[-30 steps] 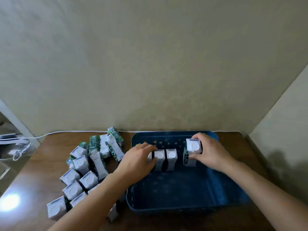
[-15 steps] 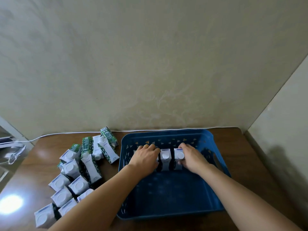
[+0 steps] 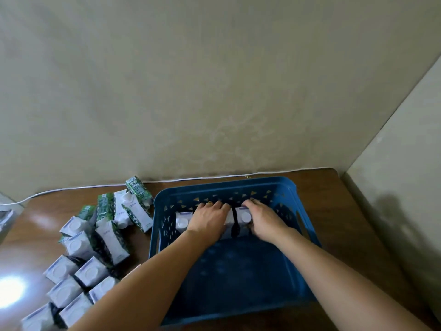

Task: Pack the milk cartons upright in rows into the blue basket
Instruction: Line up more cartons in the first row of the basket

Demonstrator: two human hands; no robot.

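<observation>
Counter [image 3: 334, 211]: brown wood, carrying everything under both grips.
Blue basket [image 3: 307, 235]: surrounds both grips; near half bare.
Loose milk cartons [image 3: 78, 244]: heaped well left of the left grip, some lying flat.
Row of cartons [image 3: 182, 220]: upright at the far wall, beneath the grips.
Left hand [image 3: 210, 219]: fingers draped over the row; closure unclear.
Right hand [image 3: 265, 219]: curled round the end carton [image 3: 244, 217].
Risk: a sideways squeeze could topple the row.

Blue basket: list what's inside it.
The basket holds a back row of upright cartons. The left hand and right hand cover some, so no exact count.
</observation>
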